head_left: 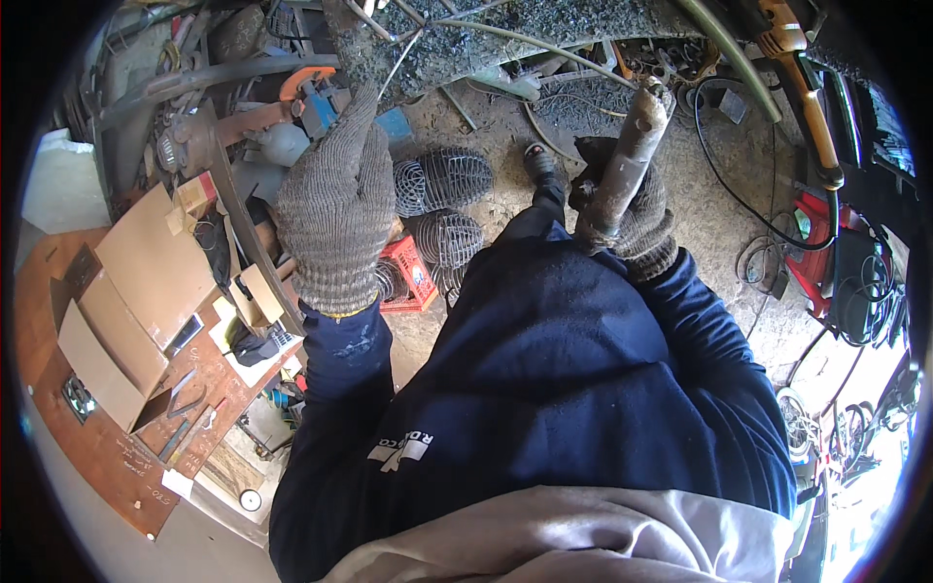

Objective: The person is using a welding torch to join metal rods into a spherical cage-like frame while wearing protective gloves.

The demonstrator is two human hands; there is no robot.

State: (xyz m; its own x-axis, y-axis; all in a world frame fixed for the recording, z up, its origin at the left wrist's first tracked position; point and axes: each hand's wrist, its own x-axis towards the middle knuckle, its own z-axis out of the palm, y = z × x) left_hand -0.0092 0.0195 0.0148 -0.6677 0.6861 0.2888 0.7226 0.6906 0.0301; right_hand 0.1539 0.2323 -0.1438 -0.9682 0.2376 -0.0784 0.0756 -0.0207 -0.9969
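Observation:
My left hand (335,209), in a grey knit glove, is raised at the left with its back toward me. Its fingers stretch out, and the fingertips are beside the lower end of a thin metal rod (399,64); whether they touch it I cannot tell. My right hand (645,225), gloved alike, is closed around a worn metal pipe (632,155). The pipe stands tilted, its far end leaning right and its near end close to my dark blue top. Thin bent rods (530,39) lie across a rough, dark-speckled work surface (583,17) ahead.
Several wire cages (443,182) and a red crate (413,274) stand on the floor between my arms. A brown table (58,335) with an open cardboard box (146,282) is at left. An orange power tool (802,83) with a black cable hangs at right.

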